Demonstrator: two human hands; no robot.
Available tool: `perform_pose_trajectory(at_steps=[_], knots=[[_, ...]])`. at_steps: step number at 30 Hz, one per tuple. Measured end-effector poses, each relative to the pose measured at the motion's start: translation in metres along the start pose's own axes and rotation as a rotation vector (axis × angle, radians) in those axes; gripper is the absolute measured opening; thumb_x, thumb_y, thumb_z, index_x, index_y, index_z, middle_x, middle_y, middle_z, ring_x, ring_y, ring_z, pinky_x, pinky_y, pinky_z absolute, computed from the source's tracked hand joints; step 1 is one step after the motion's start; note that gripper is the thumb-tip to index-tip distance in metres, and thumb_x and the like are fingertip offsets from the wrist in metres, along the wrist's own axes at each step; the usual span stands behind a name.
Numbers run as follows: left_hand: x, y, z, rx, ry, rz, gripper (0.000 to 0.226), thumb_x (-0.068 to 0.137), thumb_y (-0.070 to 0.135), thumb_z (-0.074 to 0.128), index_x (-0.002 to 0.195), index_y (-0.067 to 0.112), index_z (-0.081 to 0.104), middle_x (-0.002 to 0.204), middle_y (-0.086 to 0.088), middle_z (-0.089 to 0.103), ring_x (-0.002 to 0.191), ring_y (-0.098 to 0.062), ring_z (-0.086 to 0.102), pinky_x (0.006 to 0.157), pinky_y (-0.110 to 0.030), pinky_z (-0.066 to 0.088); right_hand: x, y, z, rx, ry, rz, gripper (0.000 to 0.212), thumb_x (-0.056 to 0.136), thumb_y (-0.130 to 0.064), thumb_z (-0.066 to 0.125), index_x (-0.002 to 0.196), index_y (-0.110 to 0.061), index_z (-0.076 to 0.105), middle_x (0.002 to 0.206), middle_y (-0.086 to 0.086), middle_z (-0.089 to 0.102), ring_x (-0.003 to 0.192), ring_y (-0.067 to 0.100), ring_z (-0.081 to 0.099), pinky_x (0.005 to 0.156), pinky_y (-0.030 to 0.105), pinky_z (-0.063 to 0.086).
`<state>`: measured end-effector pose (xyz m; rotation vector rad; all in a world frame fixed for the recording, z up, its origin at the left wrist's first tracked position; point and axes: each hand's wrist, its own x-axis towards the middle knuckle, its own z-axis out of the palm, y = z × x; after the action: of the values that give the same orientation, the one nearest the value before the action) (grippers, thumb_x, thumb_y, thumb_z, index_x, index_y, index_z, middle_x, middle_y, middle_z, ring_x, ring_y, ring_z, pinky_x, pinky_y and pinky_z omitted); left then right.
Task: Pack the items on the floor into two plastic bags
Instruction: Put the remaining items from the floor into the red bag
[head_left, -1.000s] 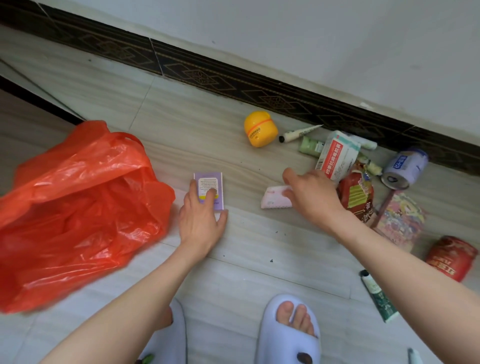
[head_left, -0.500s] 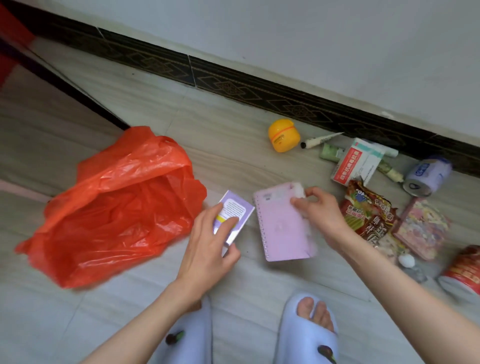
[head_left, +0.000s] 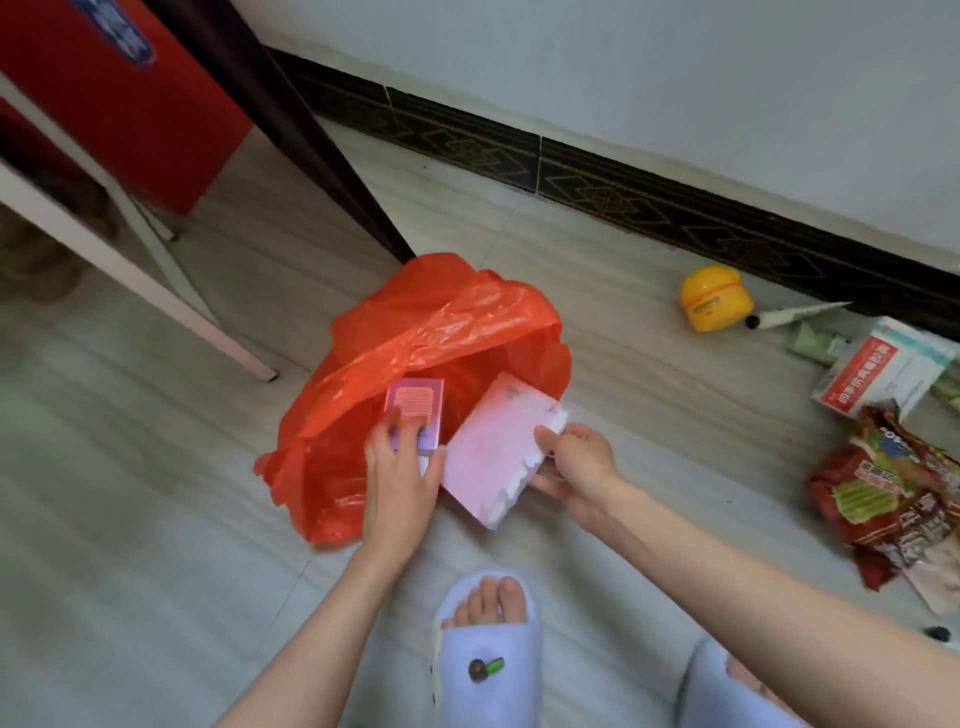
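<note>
An orange-red plastic bag (head_left: 415, 332) lies on the floor with its mouth facing me. My left hand (head_left: 400, 467) grips a small purple box (head_left: 415, 410) and holds it over the bag's opening. My right hand (head_left: 576, 462) grips a pink notebook (head_left: 498, 447) by its right edge, tilted, its far end at the bag's mouth. On the floor to the right lie a yellow jar (head_left: 716, 297), a white tube (head_left: 795, 315), a green tube (head_left: 815, 344), a red-and-white box (head_left: 883, 376) and red snack packets (head_left: 893, 499).
A dark patterned skirting (head_left: 675, 202) runs along the white wall behind the items. A red panel (head_left: 130, 93) and white table legs (head_left: 156, 291) stand at the left. My feet in pale blue slippers (head_left: 488, 670) are at the bottom, close to the bag.
Both hands have carried the purple box and the pink notebook leftward from the floor to the bag's mouth. The view has swung left, so the loose items now sit at the right edge.
</note>
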<state>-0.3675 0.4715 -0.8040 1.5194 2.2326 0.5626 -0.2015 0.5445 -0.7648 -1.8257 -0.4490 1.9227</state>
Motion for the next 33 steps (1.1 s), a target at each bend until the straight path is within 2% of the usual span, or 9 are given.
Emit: perform_pose_trajectory(at_steps=[4,7,10,15,19,23,27,30,33], knots=[[0.008,0.01,-0.004,0.124,-0.084,0.197,0.041,0.088,0.029,0.04,0.119,0.007,0.056,0.129,-0.024,0.05,0.114,-0.04,0.051,0.091,-0.043,0.047,0.021,-0.008,-0.003,0.15,0.074,-0.015,0.015,0.092,-0.002,0.046,0.081,-0.012,0.045,0.083,0.009,0.058,0.069,0.02,0.059,0.062,0.033,0.055],[-0.004,0.036,-0.021,0.067,0.077,0.567,0.033,0.081,-0.003,0.052,0.112,0.006,0.056,0.123,-0.021,0.056,0.115,-0.031,0.05,0.091,-0.039,0.045,0.032,-0.011,-0.01,0.177,0.088,-0.037,0.008,0.093,-0.004,0.046,0.1,-0.008,0.05,0.093,0.011,0.062,0.076,0.02,0.062,0.061,0.03,0.055],[-0.001,0.053,-0.04,0.146,0.246,0.744,0.047,0.077,-0.008,0.058,0.118,0.014,0.052,0.131,-0.012,0.048,0.123,-0.029,0.043,0.094,-0.039,0.036,0.033,-0.011,-0.007,0.226,0.035,-0.02,0.013,0.094,-0.006,0.046,0.106,-0.007,0.052,0.094,0.01,0.064,0.078,0.02,0.064,0.062,0.03,0.056],[0.045,0.041,-0.053,0.241,0.259,0.394,0.046,0.081,0.007,0.068,0.124,0.018,0.054,0.126,-0.015,0.053,0.113,-0.032,0.05,0.087,-0.042,0.038,0.03,-0.01,0.02,0.302,-0.04,0.013,0.015,0.095,-0.005,0.044,0.109,-0.007,0.05,0.102,0.014,0.062,0.088,0.026,0.063,0.075,0.037,0.051],[0.066,0.037,-0.057,0.178,0.218,0.383,0.023,0.085,0.006,0.06,0.108,0.011,0.063,0.103,-0.008,0.063,0.09,-0.028,0.057,0.073,-0.036,0.044,0.033,-0.019,0.039,0.388,-0.179,0.024,0.018,0.098,-0.004,0.035,0.103,-0.01,0.051,0.099,0.01,0.062,0.092,0.024,0.061,0.09,0.037,0.047],[0.083,0.043,-0.061,0.024,0.171,0.334,0.014,0.086,0.01,0.057,0.098,0.011,0.066,0.096,-0.003,0.067,0.088,-0.022,0.063,0.077,-0.032,0.047,0.042,-0.029,0.046,0.419,-0.294,0.037,0.018,0.1,-0.008,0.031,0.097,-0.016,0.047,0.097,0.005,0.058,0.103,0.021,0.053,0.101,0.036,0.039],[0.094,0.058,-0.069,-0.181,0.179,0.177,0.013,0.087,0.011,0.058,0.092,0.01,0.07,0.091,0.009,0.066,0.083,0.002,0.058,0.08,-0.007,0.04,0.07,-0.021,0.032,-0.042,0.092,-0.053,0.002,0.089,-0.011,0.051,0.088,-0.011,0.051,0.081,0.011,0.06,0.066,0.021,0.057,0.062,0.033,0.05],[0.105,0.064,-0.077,-0.273,0.152,0.031,0.013,0.088,0.015,0.058,0.089,0.014,0.071,0.087,0.012,0.064,0.082,0.003,0.056,0.083,-0.014,0.041,0.087,-0.023,0.02,-0.282,0.228,-0.193,0.049,0.077,-0.027,0.068,0.119,-0.01,0.048,0.11,0.015,0.058,0.093,0.03,0.061,0.082,0.041,0.052],[0.114,0.068,-0.087,-0.394,0.054,-0.105,0.011,0.088,0.016,0.059,0.085,0.021,0.068,0.082,0.007,0.066,0.075,-0.006,0.059,0.077,-0.024,0.046,0.096,-0.042,0.018,-0.367,0.13,-0.371,0.023,0.08,-0.027,0.064,0.101,-0.019,0.064,0.101,0.008,0.061,0.091,0.022,0.059,0.083,0.036,0.048]])
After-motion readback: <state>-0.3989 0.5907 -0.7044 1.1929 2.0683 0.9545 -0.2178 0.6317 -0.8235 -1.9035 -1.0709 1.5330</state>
